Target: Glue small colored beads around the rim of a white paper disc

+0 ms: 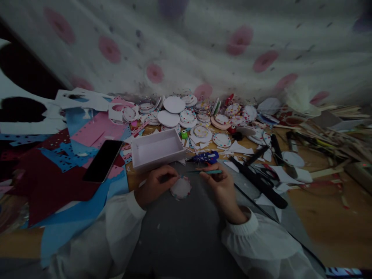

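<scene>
Fingertips of my left hand (159, 182) are pinched together at the upper left edge of a small round disc (180, 188). The disc has a pale, greyish centre and a rim with red and blue spots. My right hand (219, 188) is closed round a slim teal tool that looks like tweezers (215, 171), its thin tip pointing left above the disc, apart from it. Under both hands lies a dark grey mat (180, 236). Just beyond them is a blue glue gun (205, 157).
Left of centre stands an open white box (157, 149), beside a black phone (103, 161) on coloured sheets (55, 182). Several round decorated discs (187, 116) are piled at the back. A black stick (261, 186), scissors (269, 173) and wooden strips (328, 172) lie right.
</scene>
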Motion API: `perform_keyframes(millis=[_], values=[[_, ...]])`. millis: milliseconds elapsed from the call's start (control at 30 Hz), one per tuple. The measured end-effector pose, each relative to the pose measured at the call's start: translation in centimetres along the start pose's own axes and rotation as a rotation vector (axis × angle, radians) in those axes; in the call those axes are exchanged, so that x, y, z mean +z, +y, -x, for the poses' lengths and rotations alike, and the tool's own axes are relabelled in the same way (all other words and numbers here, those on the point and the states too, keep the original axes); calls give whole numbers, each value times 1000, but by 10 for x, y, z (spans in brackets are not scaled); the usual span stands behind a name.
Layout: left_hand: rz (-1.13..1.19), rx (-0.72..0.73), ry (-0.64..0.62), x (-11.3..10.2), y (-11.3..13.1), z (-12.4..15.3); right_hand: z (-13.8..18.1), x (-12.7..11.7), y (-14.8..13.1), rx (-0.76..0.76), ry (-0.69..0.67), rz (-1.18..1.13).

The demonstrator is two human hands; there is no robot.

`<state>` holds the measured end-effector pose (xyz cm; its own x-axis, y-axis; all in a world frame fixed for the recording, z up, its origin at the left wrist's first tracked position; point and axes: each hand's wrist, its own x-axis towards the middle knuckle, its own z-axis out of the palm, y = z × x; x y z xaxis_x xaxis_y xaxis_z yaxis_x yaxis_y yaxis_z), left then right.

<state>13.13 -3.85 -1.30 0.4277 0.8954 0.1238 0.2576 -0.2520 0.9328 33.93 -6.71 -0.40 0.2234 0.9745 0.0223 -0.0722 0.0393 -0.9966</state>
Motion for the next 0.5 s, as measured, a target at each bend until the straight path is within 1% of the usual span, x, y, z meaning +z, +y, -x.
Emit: perform_keyframes(millis=[133,300,500], values=[[-19,-6,-8,0,1,0,0,0,-2,-6,-13,60],[-27,-14,-22,-1,0,-1,3,2,-4,-11,-29,58],[-5,-40,-15,1,-2,0,2,-1,-3,7,30,-4]])
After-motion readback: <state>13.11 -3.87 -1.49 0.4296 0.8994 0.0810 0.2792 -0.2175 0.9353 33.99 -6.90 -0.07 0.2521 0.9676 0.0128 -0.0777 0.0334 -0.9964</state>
